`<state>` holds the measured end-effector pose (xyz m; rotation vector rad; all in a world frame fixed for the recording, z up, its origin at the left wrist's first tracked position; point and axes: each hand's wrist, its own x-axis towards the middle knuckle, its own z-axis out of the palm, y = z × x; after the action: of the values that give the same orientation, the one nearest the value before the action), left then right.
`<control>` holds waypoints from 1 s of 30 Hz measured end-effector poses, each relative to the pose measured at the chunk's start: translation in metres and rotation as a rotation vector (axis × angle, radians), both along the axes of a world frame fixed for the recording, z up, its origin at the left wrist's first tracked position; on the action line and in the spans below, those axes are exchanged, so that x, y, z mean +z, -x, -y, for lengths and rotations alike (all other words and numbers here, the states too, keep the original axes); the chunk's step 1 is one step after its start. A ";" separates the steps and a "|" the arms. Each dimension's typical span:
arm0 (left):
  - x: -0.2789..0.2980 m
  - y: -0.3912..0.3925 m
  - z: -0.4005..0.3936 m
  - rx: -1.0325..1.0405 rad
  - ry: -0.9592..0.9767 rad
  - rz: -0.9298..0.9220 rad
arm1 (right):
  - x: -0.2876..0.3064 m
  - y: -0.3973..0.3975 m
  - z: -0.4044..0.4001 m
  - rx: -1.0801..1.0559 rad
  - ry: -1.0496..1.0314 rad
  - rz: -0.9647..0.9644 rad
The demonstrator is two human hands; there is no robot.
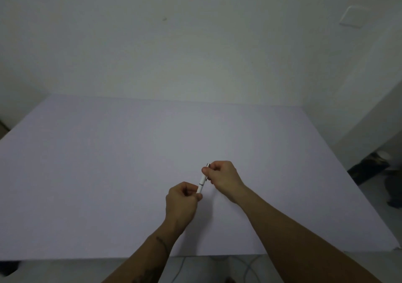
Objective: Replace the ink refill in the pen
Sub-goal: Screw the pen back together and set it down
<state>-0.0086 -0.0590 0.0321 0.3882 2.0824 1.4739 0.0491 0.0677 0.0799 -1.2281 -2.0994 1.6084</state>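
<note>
One white pen sits just below the frame's centre, slanted, held above one pale table. The left hand pinches its lower end; the right hand pinches its upper end, fingers curled closed.

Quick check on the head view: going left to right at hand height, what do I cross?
Bare table → left hand gripping the pen's lower end → white pen, slanting up to the right → right hand pinching its upper end → bare table again.
</note>
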 end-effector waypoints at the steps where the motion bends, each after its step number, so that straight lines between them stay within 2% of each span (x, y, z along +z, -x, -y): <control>1: 0.001 -0.001 -0.001 0.011 -0.003 0.000 | 0.002 0.001 0.001 -0.003 -0.009 -0.003; 8: -0.001 0.003 0.002 0.023 0.021 -0.040 | 0.003 0.010 0.006 0.050 0.000 0.021; 14: 0.006 0.009 0.000 -0.043 -0.021 0.000 | 0.005 0.009 0.002 -0.036 0.187 -0.066; 20: 0.000 -0.004 0.003 -0.207 0.003 -0.005 | 0.003 -0.002 -0.009 -0.126 0.150 -0.073; 30: 0.004 -0.012 -0.012 -0.161 -0.018 -0.055 | -0.002 -0.021 -0.010 -0.160 0.162 -0.055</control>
<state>0.0035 -0.0474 0.0364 0.5947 2.0293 1.4026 0.0698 0.0778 0.0782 -1.3470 -1.8179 1.7454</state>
